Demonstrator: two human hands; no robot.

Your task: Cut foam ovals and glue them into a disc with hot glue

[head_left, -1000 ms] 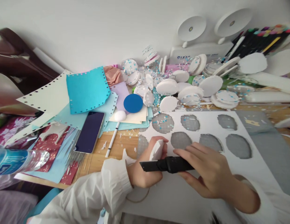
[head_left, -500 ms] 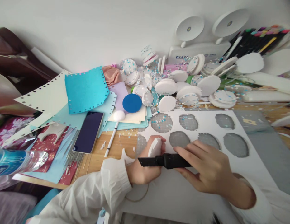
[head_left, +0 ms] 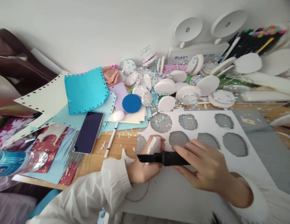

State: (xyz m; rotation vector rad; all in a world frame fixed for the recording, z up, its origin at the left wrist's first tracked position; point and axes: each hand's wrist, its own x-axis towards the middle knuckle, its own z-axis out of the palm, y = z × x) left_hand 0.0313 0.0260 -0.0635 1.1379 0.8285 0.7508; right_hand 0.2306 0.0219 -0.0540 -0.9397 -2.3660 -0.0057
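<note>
Wooden bench point(head_left: 126, 143) below, your left hand point(head_left: 145, 169) keeps its grip round a white foam piece point(head_left: 154, 145); your right hand point(head_left: 203, 165) grips a black utility knife point(head_left: 175, 158), blade crossing before that piece. Beyond stretches a holed white sheet point(head_left: 205, 122), then white discs point(head_left: 167, 103).

One black cutter point(head_left: 171, 158), one phone point(head_left: 88, 132), one bottle point(head_left: 11, 162), one blue disc point(head_left: 131, 103), two round lamps point(head_left: 193, 28) and one white sheet point(head_left: 205, 123) showed.
</note>
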